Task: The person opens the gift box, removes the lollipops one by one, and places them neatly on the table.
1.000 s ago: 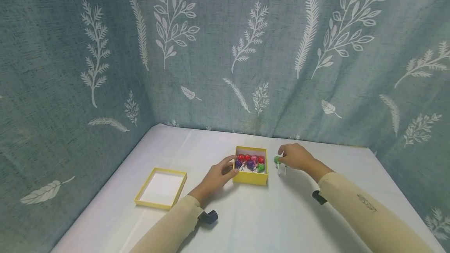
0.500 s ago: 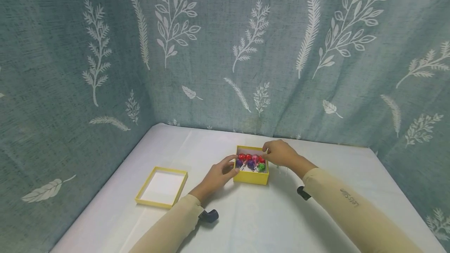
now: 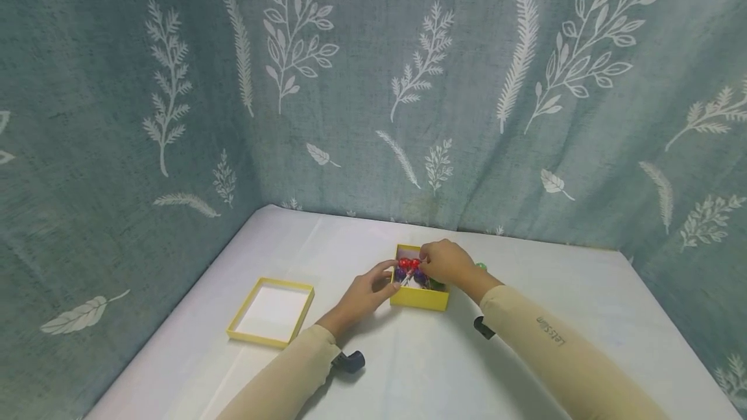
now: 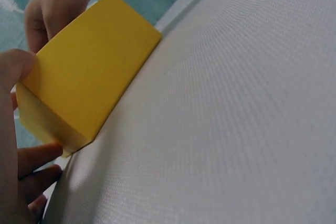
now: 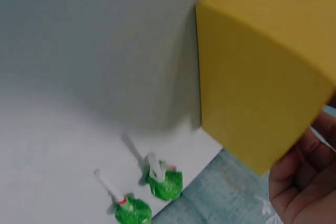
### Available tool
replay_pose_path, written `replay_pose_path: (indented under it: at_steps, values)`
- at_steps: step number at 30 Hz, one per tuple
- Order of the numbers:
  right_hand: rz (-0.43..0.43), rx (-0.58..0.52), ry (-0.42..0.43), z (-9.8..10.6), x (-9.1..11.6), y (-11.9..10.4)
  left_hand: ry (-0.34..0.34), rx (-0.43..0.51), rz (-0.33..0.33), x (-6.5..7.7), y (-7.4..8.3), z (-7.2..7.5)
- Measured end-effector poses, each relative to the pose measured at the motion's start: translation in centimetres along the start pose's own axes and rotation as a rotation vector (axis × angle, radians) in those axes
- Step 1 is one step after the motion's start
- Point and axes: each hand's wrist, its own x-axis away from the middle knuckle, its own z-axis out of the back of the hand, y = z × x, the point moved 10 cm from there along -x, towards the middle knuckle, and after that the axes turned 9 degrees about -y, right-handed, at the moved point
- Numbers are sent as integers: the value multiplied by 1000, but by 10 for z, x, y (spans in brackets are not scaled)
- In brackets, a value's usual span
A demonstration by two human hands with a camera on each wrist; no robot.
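A yellow open box (image 3: 419,299) holds wrapped lollipops; red ones (image 3: 404,264) lie behind purple ones (image 3: 400,275). My left hand (image 3: 366,291) grips the box's left side, its thumb at the front corner in the left wrist view. Over the right half of the box, my right hand (image 3: 449,266) reaches in with bent fingers and covers the lollipops there. Its fingertips are hidden, so whether they pinch a lollipop is unclear. Two green lollipops, one nearer the box (image 5: 166,185) and one farther off (image 5: 133,212), rest on the table in the right wrist view.
To the left, a shallow yellow-rimmed lid (image 3: 257,341) lies on the white table (image 3: 408,368), its white inside facing up. A green curtain (image 3: 350,83) with white leaf prints hangs behind the table and along its left side.
My right hand has moved left, from a green lollipop on the table to inside the box's right half. My left hand has stayed at the box.
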Motion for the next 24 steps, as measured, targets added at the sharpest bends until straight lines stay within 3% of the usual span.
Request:
replay_pose_path:
  at_steps: [7, 16, 24]
  values:
    - [-8, 72, 21, -8, -5, -9, 9, -10, -12, 1, -1, 0]
    - [25, 157, -15, -25, -13, -19, 2, -5, -18, 2, 0, -1]
    - [34, 198, -45, -26, -12, -27, 9, -3, -41, 1, 3, 0]
